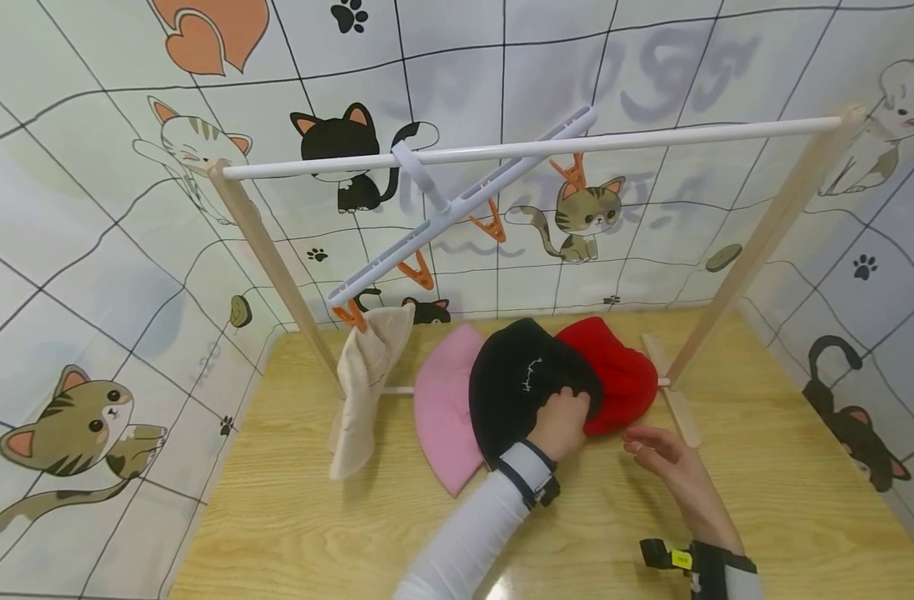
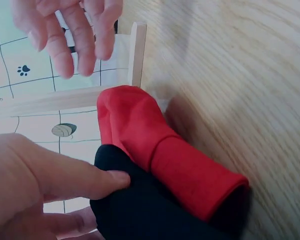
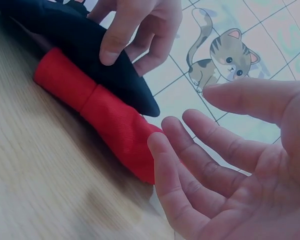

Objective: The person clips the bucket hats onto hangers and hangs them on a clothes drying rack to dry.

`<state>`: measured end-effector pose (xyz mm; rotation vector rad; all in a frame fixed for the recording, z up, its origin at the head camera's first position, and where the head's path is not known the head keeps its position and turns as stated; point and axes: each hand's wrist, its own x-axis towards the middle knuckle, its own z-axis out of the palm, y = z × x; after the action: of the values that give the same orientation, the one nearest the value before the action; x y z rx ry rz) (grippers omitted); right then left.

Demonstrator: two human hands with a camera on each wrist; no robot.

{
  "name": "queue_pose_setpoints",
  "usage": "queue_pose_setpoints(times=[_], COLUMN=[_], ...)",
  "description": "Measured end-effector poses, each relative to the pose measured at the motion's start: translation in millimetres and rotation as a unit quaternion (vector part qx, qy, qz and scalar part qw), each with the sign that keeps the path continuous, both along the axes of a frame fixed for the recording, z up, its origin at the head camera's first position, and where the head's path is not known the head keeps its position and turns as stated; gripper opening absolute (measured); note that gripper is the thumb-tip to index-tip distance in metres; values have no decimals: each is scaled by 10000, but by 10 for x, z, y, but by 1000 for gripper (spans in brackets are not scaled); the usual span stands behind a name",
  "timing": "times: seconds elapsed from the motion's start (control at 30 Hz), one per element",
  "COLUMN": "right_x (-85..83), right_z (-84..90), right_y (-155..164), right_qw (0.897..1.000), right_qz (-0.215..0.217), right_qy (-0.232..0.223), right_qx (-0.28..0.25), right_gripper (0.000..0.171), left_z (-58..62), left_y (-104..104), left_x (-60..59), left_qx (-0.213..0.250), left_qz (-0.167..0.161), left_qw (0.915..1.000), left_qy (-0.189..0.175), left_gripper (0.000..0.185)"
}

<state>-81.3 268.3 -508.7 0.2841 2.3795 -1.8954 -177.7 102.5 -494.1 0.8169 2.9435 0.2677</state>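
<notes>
My left hand pinches the edge of a black bucket hat between thumb and fingers. In the left wrist view the thumb presses on the dark cloth. Beside it on the right lies a red hat, partly covered by the black one. To the left a pink hat is also partly overlapped. My right hand hovers just right of the red hat, fingers apart and loosely bent, holding nothing. A cream cloth hat hangs from an orange clip at the hanger's left end.
A white rail on wooden posts spans the table. The pale hanger hooks over it at a slant, with several orange clips, among them a clip near the middle. Patterned walls stand behind and at the sides.
</notes>
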Motion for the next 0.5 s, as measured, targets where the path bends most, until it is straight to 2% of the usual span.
queue_pose_setpoints(times=[0.17, 0.33, 0.5], right_x=[9, 24, 8], right_z=[-42, -73, -77], right_y=[-6, -7, -14], right_qw=[9998, 9989, 9991], right_qz=[44, 137, 128], right_qy=[161, 368, 329], right_qx=[-123, -241, -245], right_gripper=[47, 43, 45], left_z=[49, 80, 150], left_y=[-59, -116, -181], left_x=[-32, -62, -73], left_qx=[63, 123, 215], left_qz=[-36, -164, -198], left_qw=[9999, 9997, 9988], left_qy=[107, -144, -388], left_gripper=[32, 34, 37])
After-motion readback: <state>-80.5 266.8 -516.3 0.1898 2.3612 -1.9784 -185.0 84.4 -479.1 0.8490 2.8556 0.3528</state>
